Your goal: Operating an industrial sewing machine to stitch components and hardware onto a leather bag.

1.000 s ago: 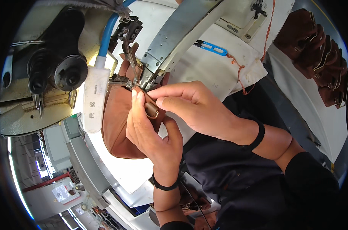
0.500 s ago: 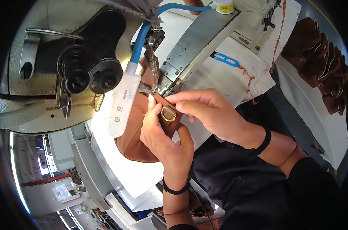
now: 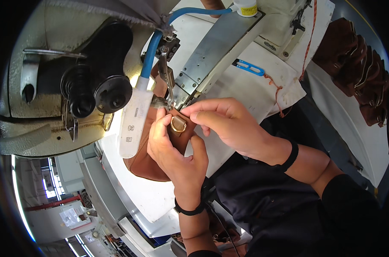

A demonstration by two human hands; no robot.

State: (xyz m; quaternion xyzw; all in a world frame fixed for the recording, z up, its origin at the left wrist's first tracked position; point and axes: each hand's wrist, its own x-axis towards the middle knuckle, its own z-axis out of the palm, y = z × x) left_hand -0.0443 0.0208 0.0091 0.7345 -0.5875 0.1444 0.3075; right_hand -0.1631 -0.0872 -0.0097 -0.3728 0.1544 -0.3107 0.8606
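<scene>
A brown bag piece, leather-like, has its upper edge under the presser foot of a sewing machine. Near that edge a gold D-ring sits in a small brown tab. My left hand grips the piece from the left of the ring, its fingertips close to the foot. On the other side my right hand pinches the edge of the same piece between thumb and forefinger. The part of the bag beneath my left palm is hidden.
A white lamp on a blue flexible neck hangs left of the foot. Beside the metal arm lies a blue thread snipper on an orange cord. Several dark brown bag pieces are piled at far right.
The bag piece and both hands appear slightly further left, as does the machine around them. The D-ring has turned a little and sits nearer the foot. Both hands keep their hold.
</scene>
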